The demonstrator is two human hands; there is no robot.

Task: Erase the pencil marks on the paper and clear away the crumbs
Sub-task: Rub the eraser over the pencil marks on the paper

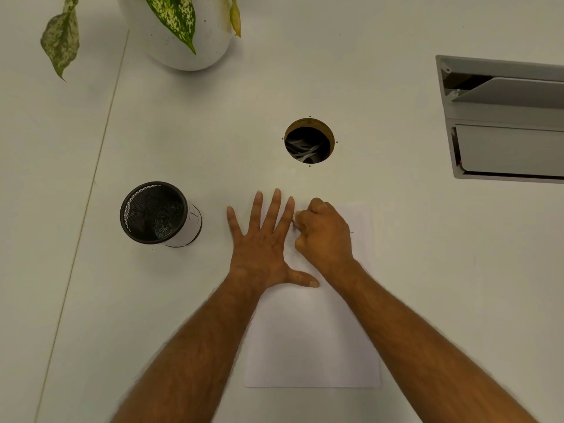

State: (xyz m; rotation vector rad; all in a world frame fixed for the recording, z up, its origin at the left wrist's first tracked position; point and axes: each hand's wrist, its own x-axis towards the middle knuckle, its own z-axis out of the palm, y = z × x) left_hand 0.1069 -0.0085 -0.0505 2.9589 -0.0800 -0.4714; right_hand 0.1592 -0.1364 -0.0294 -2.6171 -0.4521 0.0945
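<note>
Paper [311, 337] on desk [427, 270]: left hand [262, 248] flat, fingers spread; right hand [325, 236] fisted beside it, contents hidden.

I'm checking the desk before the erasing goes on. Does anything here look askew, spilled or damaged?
Nothing spilled or damaged. The paper lies flat and roughly square to the viewer, pinned by the flat left hand; the right hand is fisted on it. The mesh cup stands upright. Only oddity: the desk's round cable hole has no cover.
</note>
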